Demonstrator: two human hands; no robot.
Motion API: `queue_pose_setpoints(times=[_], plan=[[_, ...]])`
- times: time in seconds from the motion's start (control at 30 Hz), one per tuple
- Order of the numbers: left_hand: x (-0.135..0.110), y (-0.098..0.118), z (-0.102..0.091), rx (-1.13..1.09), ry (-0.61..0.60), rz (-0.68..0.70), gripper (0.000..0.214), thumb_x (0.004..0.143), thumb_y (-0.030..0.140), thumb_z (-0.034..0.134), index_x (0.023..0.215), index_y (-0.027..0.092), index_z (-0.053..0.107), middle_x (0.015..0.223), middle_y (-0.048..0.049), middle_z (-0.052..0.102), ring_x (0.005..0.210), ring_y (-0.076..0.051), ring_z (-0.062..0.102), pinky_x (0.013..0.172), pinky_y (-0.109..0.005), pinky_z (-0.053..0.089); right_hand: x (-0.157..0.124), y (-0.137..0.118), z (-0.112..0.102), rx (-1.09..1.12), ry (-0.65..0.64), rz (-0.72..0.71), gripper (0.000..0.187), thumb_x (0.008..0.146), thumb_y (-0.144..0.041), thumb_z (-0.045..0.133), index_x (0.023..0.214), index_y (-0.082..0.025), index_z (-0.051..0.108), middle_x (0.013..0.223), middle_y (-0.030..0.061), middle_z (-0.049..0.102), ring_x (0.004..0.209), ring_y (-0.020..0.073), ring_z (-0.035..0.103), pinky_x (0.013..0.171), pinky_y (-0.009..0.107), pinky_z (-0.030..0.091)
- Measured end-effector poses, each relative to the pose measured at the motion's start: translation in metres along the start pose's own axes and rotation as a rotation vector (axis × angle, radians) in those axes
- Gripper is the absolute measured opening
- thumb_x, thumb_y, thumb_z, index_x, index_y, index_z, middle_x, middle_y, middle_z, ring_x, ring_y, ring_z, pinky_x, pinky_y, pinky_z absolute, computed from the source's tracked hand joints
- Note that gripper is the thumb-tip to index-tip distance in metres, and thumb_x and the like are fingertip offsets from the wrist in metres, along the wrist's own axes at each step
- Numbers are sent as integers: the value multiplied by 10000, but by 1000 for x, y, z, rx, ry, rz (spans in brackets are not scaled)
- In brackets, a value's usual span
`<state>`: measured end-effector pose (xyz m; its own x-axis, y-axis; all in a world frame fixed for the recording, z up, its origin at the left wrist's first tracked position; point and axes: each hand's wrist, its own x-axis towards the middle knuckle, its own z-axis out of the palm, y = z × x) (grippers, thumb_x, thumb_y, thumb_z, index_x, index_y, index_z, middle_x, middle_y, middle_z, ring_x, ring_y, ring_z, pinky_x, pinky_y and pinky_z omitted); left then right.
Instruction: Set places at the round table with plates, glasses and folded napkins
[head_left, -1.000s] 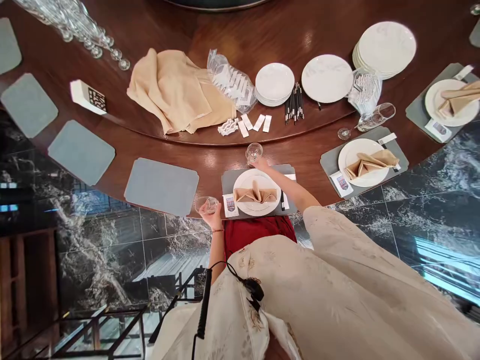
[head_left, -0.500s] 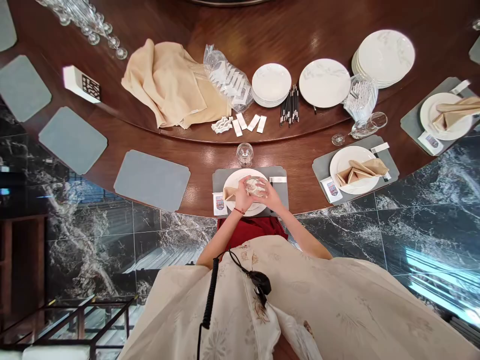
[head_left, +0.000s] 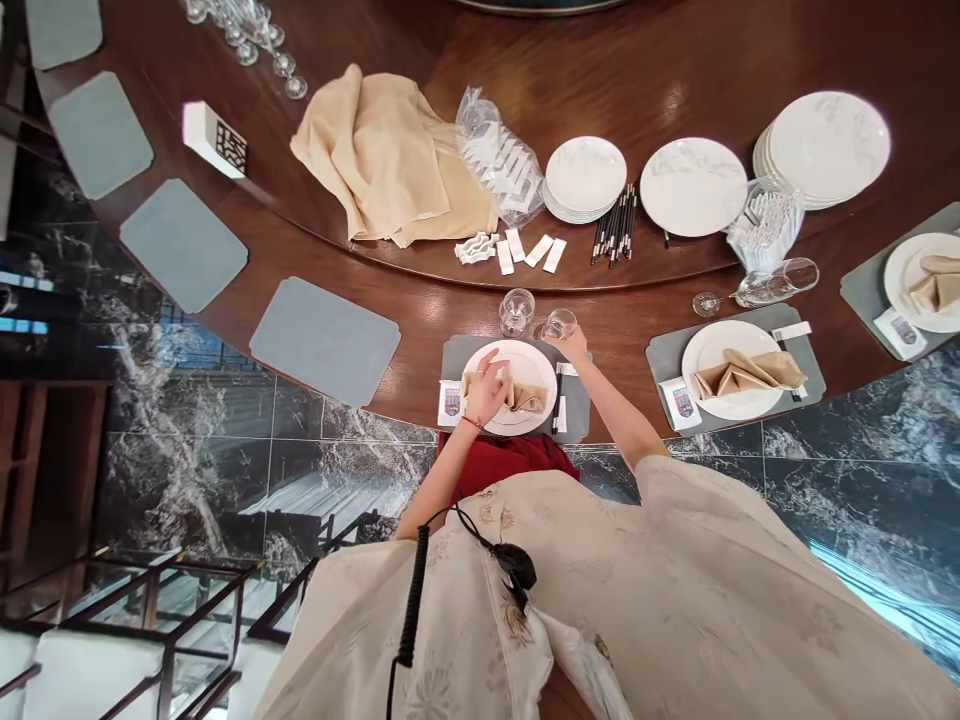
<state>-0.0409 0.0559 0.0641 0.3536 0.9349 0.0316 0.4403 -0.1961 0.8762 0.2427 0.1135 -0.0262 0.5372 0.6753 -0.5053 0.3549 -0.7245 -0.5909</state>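
My right hand (head_left: 571,345) is closed on a clear wine glass (head_left: 559,323), just beyond the far right edge of the plate. A second clear glass (head_left: 517,312) stands close to its left. My left hand (head_left: 487,388) is over the left part of the white plate (head_left: 510,422), fingers apart and nothing held in them. Beneath it, partly hidden, lies a folded beige napkin (head_left: 529,398). The plate sits on a grey placemat (head_left: 577,425). Black chopsticks (head_left: 557,400) lie to its right and a white printed packet (head_left: 450,402) to its left.
Beyond the curved ledge are beige cloths (head_left: 382,160), a plastic bag (head_left: 501,165), small plates (head_left: 585,172), chopsticks (head_left: 616,225) and stacked plates (head_left: 825,145). A glass (head_left: 780,283) lies on its side near the right-hand setting (head_left: 731,405). Several stemmed glasses (head_left: 255,35) lie far left.
My hands have parted. The right one has carried the glass from above the plate to beside the other glass; the left stays over the napkin. The view has shifted slightly.
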Motion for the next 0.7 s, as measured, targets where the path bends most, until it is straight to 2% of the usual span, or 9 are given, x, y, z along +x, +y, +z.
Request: queue_pose_setpoints(times=[0.17,0.27,0.37,0.47,0.57,0.63,0.7], plan=[[-44,-24,-27,-39,128,-124,256,915,210,669,1169,218,705,1466,-160,589,1308,-293,636,1014,-437,598,25,1,18,-159,26,-68,776,686,-351,872,1364,-148,556,1420,188,586,1392,297,489,1175,425,384],[-62,-32,-39,-49,188,-175,238,906,208,671,1139,220,717,1427,-158,616,1249,-280,663,985,-422,609,24,5,21,-196,39,-85,851,696,-364,864,1440,-153,510,1479,207,548,1447,315,435,1209,463,350],[-73,-37,-46,-72,223,-205,230,899,208,678,1123,226,721,1419,-148,626,1194,-263,684,963,-403,616,14,9,18,-199,73,-101,987,710,-353,840,1558,-136,385,1561,240,472,1500,347,360,1228,503,328],[-81,-42,-53,-107,247,-182,218,911,218,675,1124,228,721,1416,-149,624,1197,-263,688,971,-406,613,-9,13,10,-213,184,-116,1024,773,-372,782,1624,-110,276,1598,260,415,1527,380,302,1238,545,312],[-92,-49,-66,-104,241,-147,213,917,227,684,1126,231,723,1405,-147,628,1278,-277,656,1019,-421,596,-49,11,6,-221,360,-236,840,906,-422,623,1620,-131,289,1610,250,394,1522,383,304,1250,594,275],[-104,-56,-81,-88,217,-124,206,917,235,698,1121,234,728,1410,-146,625,1279,-279,660,1028,-419,594,-83,4,11,-211,449,-352,730,961,-427,521,1609,-161,313,1630,236,366,1522,378,307,1247,623,266],[-123,-64,-101,-72,204,-97,193,922,244,700,1112,238,731,1417,-141,623,1257,-274,674,1022,-413,600,-121,-12,27,-167,477,-472,677,977,-416,480,1596,-181,338,1628,220,368,1526,365,318,1244,637,271]])
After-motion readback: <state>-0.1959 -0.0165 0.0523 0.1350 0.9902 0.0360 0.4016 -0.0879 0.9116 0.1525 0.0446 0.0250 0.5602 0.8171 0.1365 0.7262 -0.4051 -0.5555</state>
